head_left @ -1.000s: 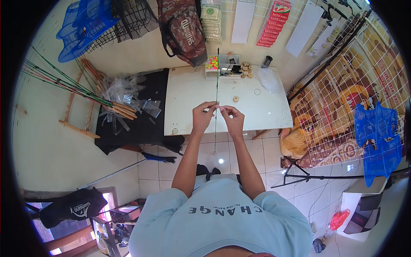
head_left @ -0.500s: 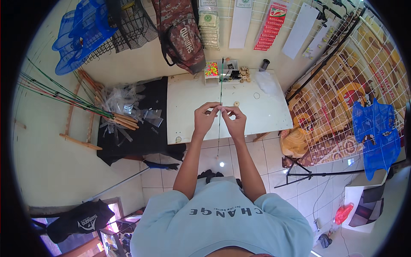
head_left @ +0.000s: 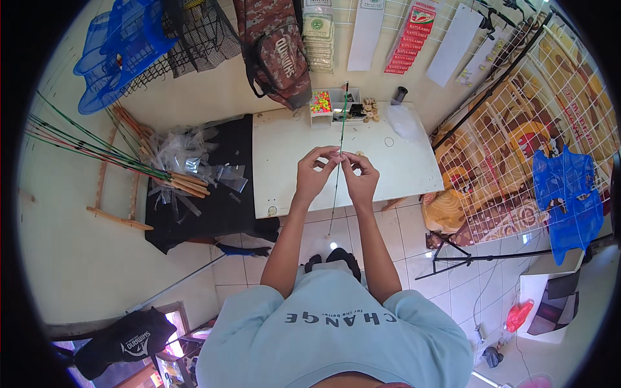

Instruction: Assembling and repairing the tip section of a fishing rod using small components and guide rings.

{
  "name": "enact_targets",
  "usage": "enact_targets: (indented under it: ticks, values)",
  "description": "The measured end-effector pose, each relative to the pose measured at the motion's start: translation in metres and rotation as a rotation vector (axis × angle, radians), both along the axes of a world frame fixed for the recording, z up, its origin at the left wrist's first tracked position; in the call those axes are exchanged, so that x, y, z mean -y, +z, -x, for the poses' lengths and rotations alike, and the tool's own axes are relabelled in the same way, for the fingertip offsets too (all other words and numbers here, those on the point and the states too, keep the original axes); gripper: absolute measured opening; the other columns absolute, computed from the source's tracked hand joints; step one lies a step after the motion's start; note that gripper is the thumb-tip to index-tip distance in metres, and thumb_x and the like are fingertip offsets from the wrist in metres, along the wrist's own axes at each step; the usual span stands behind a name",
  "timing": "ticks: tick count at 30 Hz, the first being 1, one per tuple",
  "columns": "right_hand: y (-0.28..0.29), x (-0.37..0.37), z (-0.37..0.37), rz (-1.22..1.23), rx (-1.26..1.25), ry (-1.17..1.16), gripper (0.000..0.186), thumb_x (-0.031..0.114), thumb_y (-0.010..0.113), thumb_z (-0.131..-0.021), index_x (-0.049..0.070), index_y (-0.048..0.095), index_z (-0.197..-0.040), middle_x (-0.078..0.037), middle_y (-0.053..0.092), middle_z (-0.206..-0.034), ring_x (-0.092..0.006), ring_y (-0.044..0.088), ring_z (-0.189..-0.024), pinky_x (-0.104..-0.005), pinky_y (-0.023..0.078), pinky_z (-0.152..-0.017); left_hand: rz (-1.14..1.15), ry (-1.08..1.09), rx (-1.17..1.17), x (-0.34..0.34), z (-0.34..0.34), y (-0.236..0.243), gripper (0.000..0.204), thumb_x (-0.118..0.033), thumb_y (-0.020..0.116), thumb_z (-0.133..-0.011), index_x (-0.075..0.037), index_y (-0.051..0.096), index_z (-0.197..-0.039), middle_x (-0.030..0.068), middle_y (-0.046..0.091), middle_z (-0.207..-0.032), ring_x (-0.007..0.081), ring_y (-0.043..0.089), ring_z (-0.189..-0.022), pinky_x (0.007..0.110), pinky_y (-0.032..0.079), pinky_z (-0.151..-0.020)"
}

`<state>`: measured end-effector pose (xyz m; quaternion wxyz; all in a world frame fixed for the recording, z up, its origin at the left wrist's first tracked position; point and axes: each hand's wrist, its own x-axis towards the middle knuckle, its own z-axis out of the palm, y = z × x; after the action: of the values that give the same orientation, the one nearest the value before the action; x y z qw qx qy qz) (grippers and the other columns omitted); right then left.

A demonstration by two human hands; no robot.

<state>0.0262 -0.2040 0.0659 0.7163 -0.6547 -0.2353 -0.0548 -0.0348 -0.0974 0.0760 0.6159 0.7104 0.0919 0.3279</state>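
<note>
A thin green fishing rod blank (head_left: 343, 123) stands out between my hands, its far end over the white table and its thin near end reaching down past the table's front edge. My left hand (head_left: 313, 173) pinches the rod with thumb and fingertips. Close beside it, my right hand (head_left: 361, 180) pinches the same spot, fingertips almost touching the left ones. Whatever small piece may sit between the fingertips is too small to make out. Beyond the hands, a divided white tray (head_left: 338, 118) holds bright coloured beads (head_left: 321, 102) and dark small parts.
The white table (head_left: 284, 152) also bears cork rings (head_left: 370, 110), a black cylinder (head_left: 400, 94) and a clear plastic bag (head_left: 404, 123). On the left, more rods with cork handles (head_left: 189, 184) lie by plastic sleeves on black cloth (head_left: 234, 145). A wire rack (head_left: 517, 149) stands right.
Both hands have shifted slightly right and away from me. The rod's far end leans more to the right. A cork ring on the table, visible before, no longer shows near my right hand.
</note>
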Motion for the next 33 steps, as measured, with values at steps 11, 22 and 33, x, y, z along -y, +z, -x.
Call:
enact_targets:
  ticks: [11, 22, 33]
  values:
    - [0.018, 0.008, -0.007, 0.057, 0.112, 0.037, 0.012, 0.008, 0.071, -0.081, 0.005, 0.072, -0.093, -0.005, 0.068, -0.087, -0.0094, 0.054, -0.074, -0.0234, 0.042, -0.065, -0.088, 0.071, 0.015, 0.005, -0.008, 0.015, 0.010, -0.009, 0.071, -0.082, -0.003, 0.069, -0.091, 0.0041, 0.067, -0.089, 0.0094, 0.062, -0.077, 0.022, 0.047, -0.063]
    - [0.023, 0.017, -0.016, 0.072, 0.176, 0.088, 0.011, 0.005, 0.070, -0.080, 0.003, 0.069, -0.091, -0.005, 0.067, -0.086, -0.0112, 0.056, -0.075, -0.0243, 0.043, -0.066, -0.051, 0.127, -0.007, 0.014, -0.012, 0.008, 0.012, -0.013, 0.068, -0.086, -0.004, 0.068, -0.093, 0.0044, 0.067, -0.095, 0.0115, 0.063, -0.081, 0.025, 0.048, -0.064]
    - [0.017, 0.019, -0.028, -0.034, 0.038, 0.192, 0.008, 0.005, 0.065, -0.087, 0.000, 0.064, -0.092, -0.004, 0.063, -0.091, -0.0084, 0.054, -0.080, -0.0227, 0.044, -0.073, 0.001, 0.155, -0.034, 0.025, -0.018, 0.017, 0.011, -0.008, 0.068, -0.085, -0.005, 0.068, -0.096, 0.0048, 0.067, -0.099, 0.0108, 0.061, -0.090, 0.023, 0.047, -0.070]
